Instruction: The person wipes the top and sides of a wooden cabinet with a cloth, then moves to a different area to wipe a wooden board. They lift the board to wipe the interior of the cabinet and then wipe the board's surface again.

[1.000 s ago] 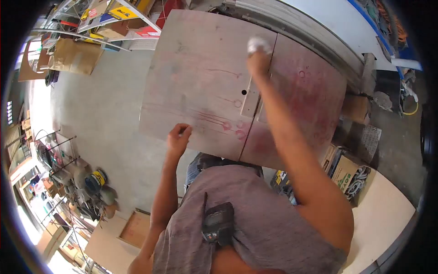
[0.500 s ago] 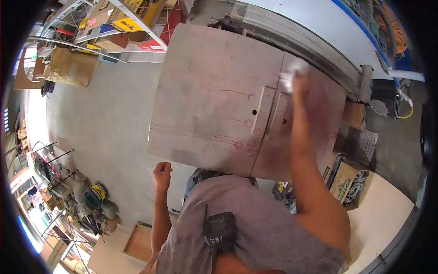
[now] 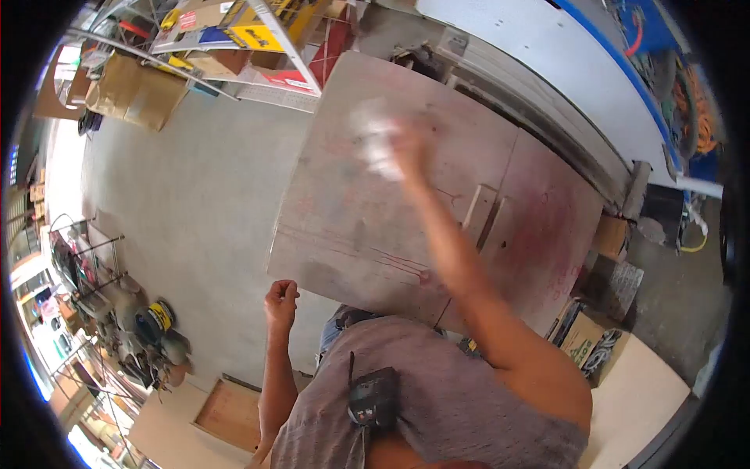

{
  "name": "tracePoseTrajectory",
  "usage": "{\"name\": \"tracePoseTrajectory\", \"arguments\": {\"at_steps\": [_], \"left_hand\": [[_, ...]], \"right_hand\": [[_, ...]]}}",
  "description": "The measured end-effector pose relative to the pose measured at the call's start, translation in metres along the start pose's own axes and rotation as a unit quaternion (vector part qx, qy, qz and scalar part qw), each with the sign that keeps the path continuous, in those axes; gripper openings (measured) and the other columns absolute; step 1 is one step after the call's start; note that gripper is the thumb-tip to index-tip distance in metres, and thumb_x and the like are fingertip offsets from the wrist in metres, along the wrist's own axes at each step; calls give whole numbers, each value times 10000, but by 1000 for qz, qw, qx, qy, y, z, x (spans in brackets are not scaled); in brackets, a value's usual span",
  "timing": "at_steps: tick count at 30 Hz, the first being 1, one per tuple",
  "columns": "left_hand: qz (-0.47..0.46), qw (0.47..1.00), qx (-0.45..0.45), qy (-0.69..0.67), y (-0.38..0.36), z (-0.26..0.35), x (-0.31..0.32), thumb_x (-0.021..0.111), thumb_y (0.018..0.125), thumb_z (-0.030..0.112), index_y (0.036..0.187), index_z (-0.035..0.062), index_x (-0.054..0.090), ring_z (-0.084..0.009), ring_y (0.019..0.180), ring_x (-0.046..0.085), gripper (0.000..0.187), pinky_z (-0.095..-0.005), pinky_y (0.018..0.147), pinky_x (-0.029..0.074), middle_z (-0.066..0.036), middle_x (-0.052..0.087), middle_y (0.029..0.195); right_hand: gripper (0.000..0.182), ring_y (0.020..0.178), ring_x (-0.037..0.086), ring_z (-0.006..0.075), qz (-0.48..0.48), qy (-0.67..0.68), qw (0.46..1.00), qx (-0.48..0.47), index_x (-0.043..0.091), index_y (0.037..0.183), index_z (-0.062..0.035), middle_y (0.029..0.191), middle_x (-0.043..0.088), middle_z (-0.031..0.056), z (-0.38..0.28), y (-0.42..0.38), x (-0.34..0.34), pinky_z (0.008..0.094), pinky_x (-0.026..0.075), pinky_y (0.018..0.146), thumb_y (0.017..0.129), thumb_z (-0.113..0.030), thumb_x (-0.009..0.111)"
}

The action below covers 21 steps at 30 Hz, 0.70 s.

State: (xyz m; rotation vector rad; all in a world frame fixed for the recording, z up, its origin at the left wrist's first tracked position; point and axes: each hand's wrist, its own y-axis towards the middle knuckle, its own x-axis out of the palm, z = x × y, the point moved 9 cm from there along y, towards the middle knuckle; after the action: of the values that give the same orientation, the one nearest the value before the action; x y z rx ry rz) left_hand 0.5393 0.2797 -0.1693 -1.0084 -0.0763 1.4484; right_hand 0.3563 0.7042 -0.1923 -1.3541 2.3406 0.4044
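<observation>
My right hand (image 3: 412,148), smeared by motion, holds a white cloth (image 3: 380,148) over the upper left part of a worn table top (image 3: 344,211). The surface is greyish with reddish stains and thin red streaks, and a seam runs across its right part. Two short wooden strips lie on either side of that seam; the left strip (image 3: 479,209) is near my right forearm. My left hand (image 3: 282,300) hangs off the table's lower left corner over the floor, its fingers curled together with nothing visible in them.
Metal shelving (image 3: 285,47) with boxes stands beyond the table's upper left. A long white panel (image 3: 539,47) runs along the far right. At lower right a cardboard box (image 3: 582,338) holds rope. Bundled items and a yellow-black bucket (image 3: 160,315) are at left.
My right hand has swept the white cloth from the right part of the table to its upper left. My left hand stays low and closed. The view has shifted slightly.
</observation>
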Motion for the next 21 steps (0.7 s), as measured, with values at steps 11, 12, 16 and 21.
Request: {"name": "tracePoseTrajectory", "arguments": {"at_steps": [11, 12, 16, 21], "left_hand": [[20, 995, -86, -40, -10, -62, -4, 599, 840, 213, 865, 26, 624, -98, 506, 534, 190, -261, 474, 435, -73, 637, 681], [21, 995, -85, -43, -11, -59, -4, 599, 840, 213, 865, 26, 624, -98, 506, 534, 190, -261, 474, 435, -73, 637, 681], [49, 995, -77, -41, -9, -44, -15, 600, 839, 214, 879, 23, 621, -99, 512, 534, 196, -258, 479, 436, -72, 637, 693], [76, 990, -107, -51, -24, -79, -29, 583, 841, 226, 887, 23, 624, -114, 556, 559, 212, -267, 519, 453, -77, 643, 706]], "right_hand": [[409, 920, 613, 342, 217, -173, 956, 95, 598, 1099, -26, 1003, 640, 187, 51, 108, 3, 425, 482, 788, 734, -200, 659], [369, 917, 615, 320, 113, -178, 969, -125, 618, 1083, -78, 990, 644, 168, -17, 103, 75, 422, 482, 771, 735, -194, 660], [356, 836, 626, 305, -300, -21, 879, -370, 634, 1064, -103, 912, 649, 168, -156, 52, 222, 404, 477, 760, 711, -141, 663], [311, 844, 642, 317, -161, -128, 970, -129, 619, 1009, -54, 909, 657, 178, -112, 185, 142, 434, 492, 748, 722, -172, 621]]}}
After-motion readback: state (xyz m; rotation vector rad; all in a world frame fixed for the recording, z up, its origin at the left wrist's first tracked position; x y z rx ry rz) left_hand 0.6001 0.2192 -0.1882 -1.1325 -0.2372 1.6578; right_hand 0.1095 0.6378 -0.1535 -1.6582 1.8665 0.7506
